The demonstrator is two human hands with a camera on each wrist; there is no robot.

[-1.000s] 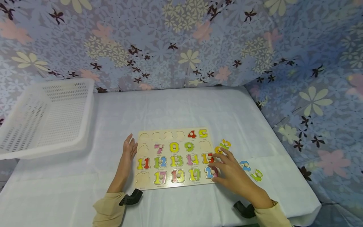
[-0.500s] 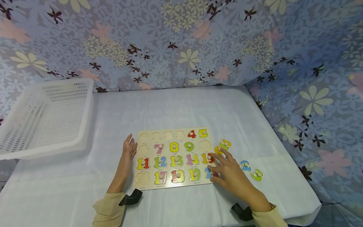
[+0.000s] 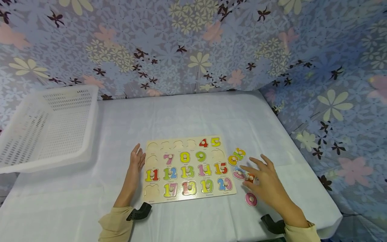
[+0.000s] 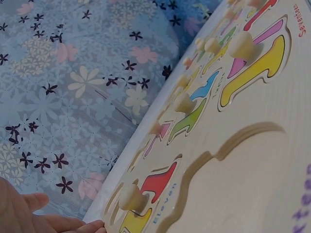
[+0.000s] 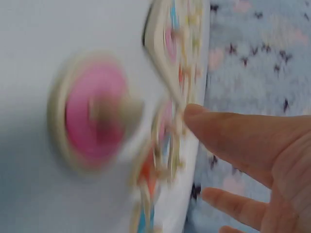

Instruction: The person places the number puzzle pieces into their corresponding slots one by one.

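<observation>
A wooden number puzzle board (image 3: 151, 192) lies flat on the table, with knobbed number pieces in many of its recesses and several recesses bare. At its left edge rests my left hand (image 3: 137, 159), fingers loosely extended and holding nothing. My right hand (image 3: 267, 181) hovers right of the board over loose pieces, fingers spread and nothing gripped. A round pink zero piece (image 3: 251, 199) lies near that hand, also large and blurred in the right wrist view. Beyond it are a pink-and-blue piece (image 3: 239, 173), a red-orange piece (image 3: 250, 178) and yellow-and-green pieces (image 3: 237, 156). The hand covers part of this area.
A white perforated plastic basket (image 3: 87, 148) stands at the back left of the table. White cloth (image 3: 187, 114) covers the tabletop, and a floral curtain (image 3: 169, 47) hangs behind and to the right.
My right hand has moved right, off the board's lower right corner. The twenty piece and the loose pieces beside it now show, while the loose blue and green pieces are hidden behind the hand.
</observation>
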